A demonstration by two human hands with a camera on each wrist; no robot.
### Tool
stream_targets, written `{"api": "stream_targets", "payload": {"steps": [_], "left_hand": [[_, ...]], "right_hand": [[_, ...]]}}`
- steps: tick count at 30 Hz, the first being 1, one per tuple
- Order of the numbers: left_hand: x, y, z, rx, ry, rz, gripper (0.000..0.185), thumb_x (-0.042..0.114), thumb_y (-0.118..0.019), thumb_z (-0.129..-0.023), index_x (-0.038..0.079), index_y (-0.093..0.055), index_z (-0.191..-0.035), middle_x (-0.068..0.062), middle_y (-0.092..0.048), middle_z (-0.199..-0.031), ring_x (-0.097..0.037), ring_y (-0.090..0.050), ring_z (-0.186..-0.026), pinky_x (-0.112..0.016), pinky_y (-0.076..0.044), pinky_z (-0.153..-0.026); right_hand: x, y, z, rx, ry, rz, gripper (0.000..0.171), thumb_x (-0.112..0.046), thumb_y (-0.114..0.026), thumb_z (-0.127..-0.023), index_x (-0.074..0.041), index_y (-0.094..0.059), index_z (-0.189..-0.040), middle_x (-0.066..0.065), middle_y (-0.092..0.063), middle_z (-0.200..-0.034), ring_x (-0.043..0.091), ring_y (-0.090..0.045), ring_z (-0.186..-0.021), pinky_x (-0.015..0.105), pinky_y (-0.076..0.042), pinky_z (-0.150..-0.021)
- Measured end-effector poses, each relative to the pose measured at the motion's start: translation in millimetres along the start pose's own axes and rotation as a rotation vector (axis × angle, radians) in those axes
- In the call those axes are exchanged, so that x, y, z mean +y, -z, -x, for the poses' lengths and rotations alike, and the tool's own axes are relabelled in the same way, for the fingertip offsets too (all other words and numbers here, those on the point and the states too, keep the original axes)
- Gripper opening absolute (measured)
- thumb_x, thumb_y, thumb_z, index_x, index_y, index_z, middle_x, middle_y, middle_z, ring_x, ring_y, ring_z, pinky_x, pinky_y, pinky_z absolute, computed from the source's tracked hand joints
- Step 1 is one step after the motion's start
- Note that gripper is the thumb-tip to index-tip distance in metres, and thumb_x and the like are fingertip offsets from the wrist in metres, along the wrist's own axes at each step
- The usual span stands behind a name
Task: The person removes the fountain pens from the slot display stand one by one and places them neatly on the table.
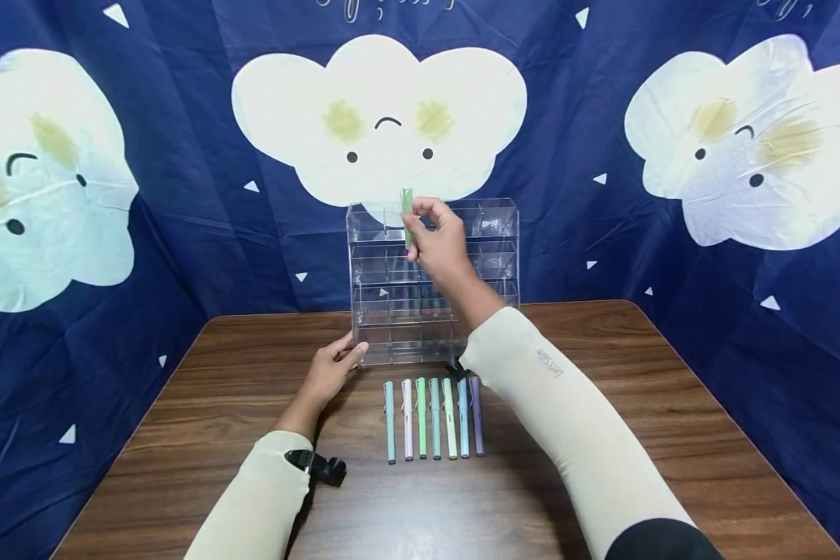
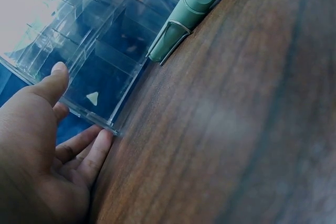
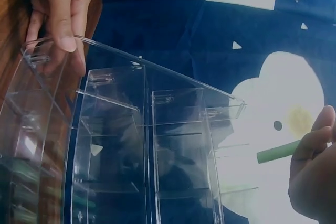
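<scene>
A clear plastic organizer (image 1: 434,354) with tiers of compartments stands upright at the back of the table. My left hand (image 1: 330,373) grips its lower left edge, thumb on the front and fingers round the side; the left wrist view shows this hand (image 2: 47,140) at the bottom corner. Raised before the top tier, my right hand (image 1: 441,237) pinches a light green pen (image 1: 407,201), which stands nearly upright in the head view. In the right wrist view, one end of the green pen (image 3: 275,152) sticks out past the fingers, beside the organizer's upper compartments.
Several pastel pens lie side by side in front of the organizer, from a teal pen (image 1: 390,424) at the left to a purple pen (image 1: 477,416) at the right. Behind the wooden table (image 1: 252,342) hangs a dark blue cloth (image 1: 182,233) with white clouds.
</scene>
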State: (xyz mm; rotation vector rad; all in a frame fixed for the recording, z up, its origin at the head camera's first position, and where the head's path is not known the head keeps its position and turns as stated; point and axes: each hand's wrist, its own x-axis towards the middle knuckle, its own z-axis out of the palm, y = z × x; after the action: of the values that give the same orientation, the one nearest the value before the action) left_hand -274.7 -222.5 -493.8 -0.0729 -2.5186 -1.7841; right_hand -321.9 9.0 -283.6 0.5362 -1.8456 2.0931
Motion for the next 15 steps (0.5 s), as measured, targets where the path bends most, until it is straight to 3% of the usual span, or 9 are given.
{"api": "stream_targets", "payload": {"steps": [6,11,15], "left_hand": [[0.3,-0.5,-0.8,0.003,0.0,0.004,0.06,0.033,-0.068,-0.111,0.018,-0.049,-0.166,-0.023,-0.065,-0.152,-0.037,-0.068,-0.133,-0.043,-0.064,-0.107],[-0.2,-0.1,-1.4,0.005,-0.011,-0.004,0.061,0.034,-0.068,-0.111,0.018,-0.048,-0.166,-0.024,-0.065,-0.152,-0.038,-0.068,-0.133,-0.044,-0.064,-0.107],[-0.8,0.1,-1.5,0.004,-0.009,-0.018,0.062,0.035,-0.068,-0.111,0.017,-0.048,-0.166,-0.024,-0.065,-0.151,-0.037,-0.07,-0.129,-0.042,-0.064,-0.106]], "right_hand": [[-4.6,18.3,15.2,-0.031,-0.03,-0.025,0.013,-0.009,-0.072,-0.106,-0.003,-0.066,-0.117,0.018,-0.069,-0.13,0.008,-0.053,-0.047,0.02,-0.045,-0.044],[-5.3,36.6,29.3,-0.07,-0.06,-0.025,0.011,-0.004,-0.075,-0.103,-0.008,-0.065,-0.108,0.007,-0.072,-0.11,0.008,-0.057,-0.051,0.019,-0.049,-0.048],[-3.3,53.1,41.7,-0.096,-0.079,-0.011,0.014,0.0,-0.074,-0.102,-0.007,-0.064,-0.11,0.001,-0.069,-0.102,0.008,-0.063,-0.056,0.019,-0.053,-0.051]]}}
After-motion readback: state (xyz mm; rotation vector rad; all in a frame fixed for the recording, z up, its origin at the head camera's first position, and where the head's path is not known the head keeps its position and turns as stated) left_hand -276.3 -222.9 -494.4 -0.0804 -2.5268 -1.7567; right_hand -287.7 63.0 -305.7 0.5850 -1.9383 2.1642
